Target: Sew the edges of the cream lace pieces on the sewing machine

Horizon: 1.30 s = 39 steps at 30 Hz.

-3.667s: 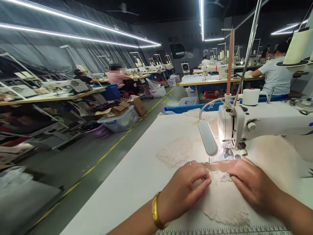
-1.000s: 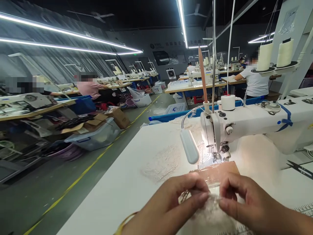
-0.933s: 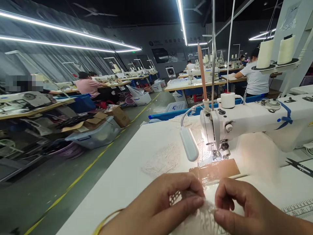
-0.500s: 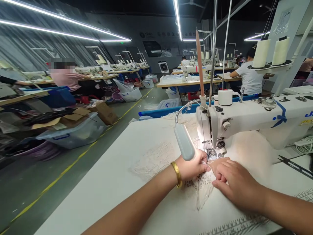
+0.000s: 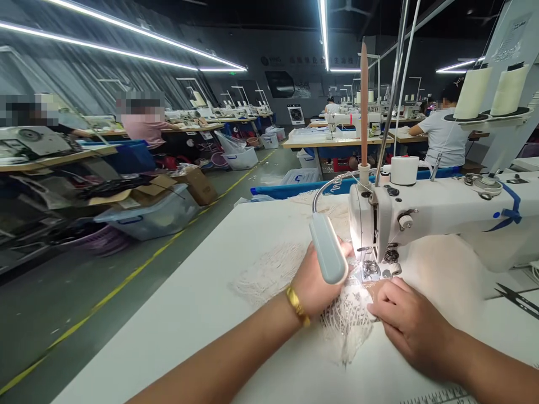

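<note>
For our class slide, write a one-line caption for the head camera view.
Two hands at pale lace beside the needle area of a white sewing machine.

At the left of the frame, a yellow line (image 5: 137, 272) is laid along the grey floor, and beside it a clear plastic bin (image 5: 155, 216) is topped by an opened carton (image 5: 154, 189), with a purple basket (image 5: 105, 240) placed near its lower left. In the upper left, strip lights (image 5: 126, 35) are hung before a grey curtain (image 5: 101, 73), below which a person in pink (image 5: 144, 128) is seated. A workbench at upper right is occupied by a person in a white shirt (image 5: 444, 134).
</note>
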Tool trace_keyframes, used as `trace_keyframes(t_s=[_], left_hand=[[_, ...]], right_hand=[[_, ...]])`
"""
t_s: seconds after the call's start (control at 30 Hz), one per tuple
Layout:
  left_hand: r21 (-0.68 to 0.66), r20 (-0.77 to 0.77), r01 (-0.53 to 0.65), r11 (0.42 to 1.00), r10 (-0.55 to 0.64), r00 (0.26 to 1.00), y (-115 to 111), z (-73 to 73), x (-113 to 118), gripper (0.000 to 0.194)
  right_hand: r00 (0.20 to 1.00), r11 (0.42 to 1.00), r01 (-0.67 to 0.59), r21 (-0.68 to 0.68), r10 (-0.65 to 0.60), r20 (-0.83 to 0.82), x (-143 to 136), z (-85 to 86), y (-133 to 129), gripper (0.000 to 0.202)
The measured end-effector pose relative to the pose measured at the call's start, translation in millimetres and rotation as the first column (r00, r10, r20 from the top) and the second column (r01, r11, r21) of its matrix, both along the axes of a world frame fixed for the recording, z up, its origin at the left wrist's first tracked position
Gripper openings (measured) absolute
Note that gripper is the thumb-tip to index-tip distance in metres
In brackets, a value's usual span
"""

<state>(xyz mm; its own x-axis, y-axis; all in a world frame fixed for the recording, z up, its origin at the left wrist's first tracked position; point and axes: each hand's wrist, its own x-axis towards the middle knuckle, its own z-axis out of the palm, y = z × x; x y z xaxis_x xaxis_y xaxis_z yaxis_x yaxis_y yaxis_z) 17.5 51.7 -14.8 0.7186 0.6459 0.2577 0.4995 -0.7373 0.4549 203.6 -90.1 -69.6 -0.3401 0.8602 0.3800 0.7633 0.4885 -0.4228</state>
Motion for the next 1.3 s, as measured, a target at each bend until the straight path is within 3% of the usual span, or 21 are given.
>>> trace_keyframes(t_s=[0.13,0.23,0.4,0.67,0.8,1.03,1.3], left_hand=[[0.069,-0.04,0.03,0.997,-0.028,0.999,-21.0,-11.5,-11.6,0.01],[0.039,-0.049,0.012,0.999,-0.01,0.999,-28.2,-21.0,-17.0,0.005],[0.016,-0.048,-0.036,0.999,0.036,0.998,-30.4,-22.0,-20.3,0.006],[0.133,-0.017,0.14,0.981,-0.139,0.99,-32.3,-28.1,-17.6,0.028],[0.189,-0.029,0.149,0.971,-0.146,0.989,-36.0,-34.1,-19.7,0.021],[0.251,-0.056,0.183,0.95,-0.175,0.983,-29.8,-35.8,-16.5,0.014],[0.255,-0.084,0.228,0.94,-0.214,0.973,-14.9,-43.7,-17.9,0.027]], right_hand=[[1.0,1.0,-0.014,0.024,0.015,-0.021,0.1,-0.2,-0.2,0.031],[0.999,0.998,-0.03,0.058,0.032,-0.041,-0.1,-1.6,-0.2,0.041],[0.997,0.992,-0.062,0.114,0.066,-0.033,-0.3,-3.5,0.1,0.05],[0.996,0.986,-0.07,0.153,0.078,-0.046,-1.0,-2.4,1.4,0.045],[0.997,0.978,-0.062,0.198,0.071,-0.038,-1.5,-3.8,1.8,0.044],[0.999,0.972,-0.03,0.235,0.035,-0.017,-2.4,-5.3,3.0,0.05],[0.999,0.988,0.051,0.144,-0.05,-0.007,-6.0,-2.9,0.9,0.04]])
